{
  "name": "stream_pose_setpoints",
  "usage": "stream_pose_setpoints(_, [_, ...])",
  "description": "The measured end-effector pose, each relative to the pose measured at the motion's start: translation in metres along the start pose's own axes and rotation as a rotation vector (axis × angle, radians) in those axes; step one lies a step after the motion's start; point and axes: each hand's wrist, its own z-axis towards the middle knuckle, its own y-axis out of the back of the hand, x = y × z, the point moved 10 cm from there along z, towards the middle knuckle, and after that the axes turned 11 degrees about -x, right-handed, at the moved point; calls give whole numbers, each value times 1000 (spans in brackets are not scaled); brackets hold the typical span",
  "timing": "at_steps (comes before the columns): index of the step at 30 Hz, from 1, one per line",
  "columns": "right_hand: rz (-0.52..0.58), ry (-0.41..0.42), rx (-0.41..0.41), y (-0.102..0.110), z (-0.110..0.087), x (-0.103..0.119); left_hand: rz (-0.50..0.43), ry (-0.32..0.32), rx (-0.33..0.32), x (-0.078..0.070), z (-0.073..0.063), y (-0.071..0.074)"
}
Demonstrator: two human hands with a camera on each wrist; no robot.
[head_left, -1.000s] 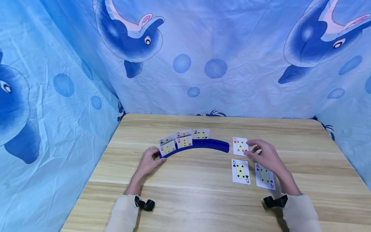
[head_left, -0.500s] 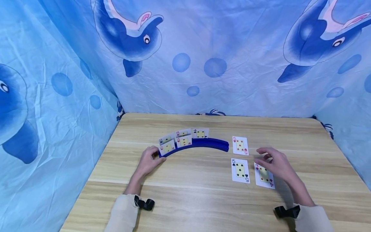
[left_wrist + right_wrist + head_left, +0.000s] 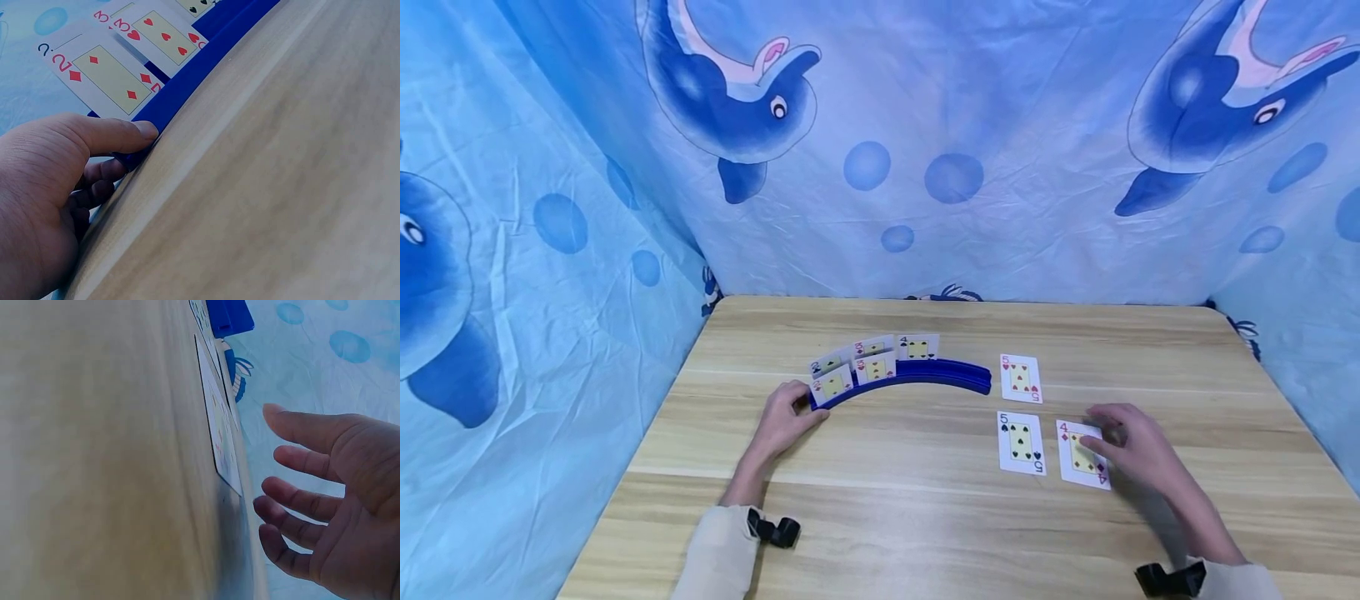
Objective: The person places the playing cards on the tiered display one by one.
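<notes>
A curved blue card holder [image 3: 940, 372] stands on the table, its left end gripped between the thumb and fingers of my left hand [image 3: 784, 422]. In its front row lean the two of diamonds [image 3: 106, 72] and the three of hearts [image 3: 164, 39]. Behind them stand a black two [image 3: 830, 362], a red three [image 3: 874, 344] and a black four [image 3: 917, 347]. My right hand [image 3: 1137, 447] hovers with loosely bent fingers over the right side of the four of diamonds [image 3: 1070, 468], which lies face up. In the right wrist view nothing is between those fingers.
The five of spades [image 3: 1021, 443] lies face up just left of the four of diamonds. Behind it is the five of hearts [image 3: 1021, 379], near the holder's right end. A blue dolphin-print curtain [image 3: 917, 225] hangs behind the wooden table [image 3: 880, 517].
My right hand has moved away from the five of hearts, back and to the right, leaving that card on the table. My left hand stays at the holder.
</notes>
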Motion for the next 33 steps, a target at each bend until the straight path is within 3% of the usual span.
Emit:
stream_pose_setpoints(11, [28,-43,-28,-2,-22,-13,-5,-3,-5,1,1,0])
stream_pose_setpoints(17, [68,-11,-70,-3,-29,-8,-12,-7,-19,1,0,0])
stream_pose_setpoints(33, [-155,-98,0,-17,-39,0,-13,-20,-11,-1,2,-1])
